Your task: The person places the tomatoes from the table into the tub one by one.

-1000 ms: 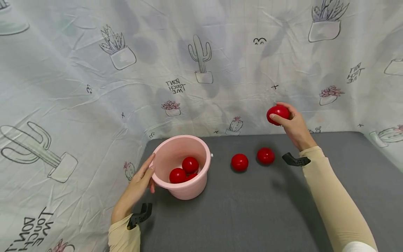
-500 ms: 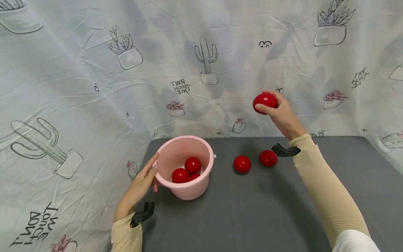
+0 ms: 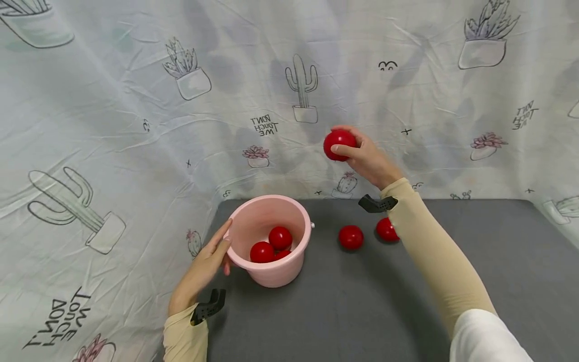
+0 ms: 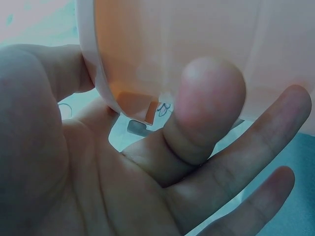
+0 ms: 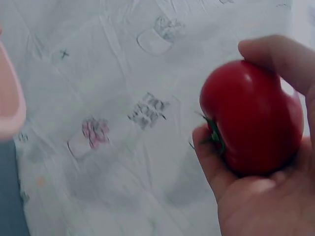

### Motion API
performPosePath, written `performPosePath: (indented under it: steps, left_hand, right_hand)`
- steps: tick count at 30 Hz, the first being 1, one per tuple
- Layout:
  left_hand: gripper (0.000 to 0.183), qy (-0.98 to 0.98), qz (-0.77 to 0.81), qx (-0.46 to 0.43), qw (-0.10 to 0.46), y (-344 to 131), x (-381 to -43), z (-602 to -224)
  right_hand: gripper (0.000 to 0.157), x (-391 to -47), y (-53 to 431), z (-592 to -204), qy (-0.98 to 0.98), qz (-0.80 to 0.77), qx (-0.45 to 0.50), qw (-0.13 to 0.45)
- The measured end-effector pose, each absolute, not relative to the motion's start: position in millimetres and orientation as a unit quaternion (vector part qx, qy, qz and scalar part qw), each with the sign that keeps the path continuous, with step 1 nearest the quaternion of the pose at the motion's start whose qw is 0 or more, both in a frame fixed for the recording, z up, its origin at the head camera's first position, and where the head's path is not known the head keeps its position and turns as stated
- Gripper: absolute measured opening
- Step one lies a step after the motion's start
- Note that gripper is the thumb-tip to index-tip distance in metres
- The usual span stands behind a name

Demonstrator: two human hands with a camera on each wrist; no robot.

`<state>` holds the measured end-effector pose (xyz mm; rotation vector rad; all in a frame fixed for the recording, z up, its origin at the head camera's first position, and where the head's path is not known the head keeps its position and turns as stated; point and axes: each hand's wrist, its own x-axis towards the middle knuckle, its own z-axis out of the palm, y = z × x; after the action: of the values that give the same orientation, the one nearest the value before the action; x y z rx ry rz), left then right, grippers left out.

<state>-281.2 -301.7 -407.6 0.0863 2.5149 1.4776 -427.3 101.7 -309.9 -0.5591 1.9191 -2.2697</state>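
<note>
A red tomato (image 5: 251, 118) with a green stem is gripped in my right hand (image 3: 368, 158), raised above the table in front of the back curtain. The thumb and fingers wrap around it. My left hand (image 3: 203, 269) holds the left rim of a pink bucket (image 3: 296, 256); in the left wrist view, the thumb and fingers lie on either side of the rim (image 4: 88, 49). Inside the bucket are a tomato (image 3: 280, 238), a second tomato (image 3: 262, 252) and part of a third. On the table, a tomato (image 3: 351, 237) lies right of the bucket.
Another tomato (image 3: 387, 230) lies farther right on the grey table (image 3: 334, 306), partly hidden behind the right sleeve. A white curtain (image 3: 226, 75) with cactus drawings closes off the back and left side. The bucket stands near the table's back left corner.
My right hand has moved left with its tomato, toward the bucket. The left hand keeps its hold on the rim. The head view has shifted slightly.
</note>
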Motion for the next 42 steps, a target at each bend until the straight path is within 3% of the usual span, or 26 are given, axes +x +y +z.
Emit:
performPosePath:
  steps: [20, 32, 42]
  left_hand:
    - [0.053, 0.853, 0.511, 0.026, 0.108, -305.6, -282.3, -409.0]
    - [0.052, 0.852, 0.512, 0.026, 0.108, -304.9, -282.6, -409.1]
    - [0.053, 0.845, 0.522, 0.032, 0.114, -302.3, -284.0, -409.9]
  right_hand:
    - [0.035, -436.6, -29.6, -322.1, 0.479, -0.799, -0.299, 0.205]
    - [0.038, -432.4, -69.3, -358.0, 0.533, -0.759, -0.277, 0.253]
    - [0.052, -434.9, -71.2, -372.8, 0.609, -0.647, -0.341, 0.306]
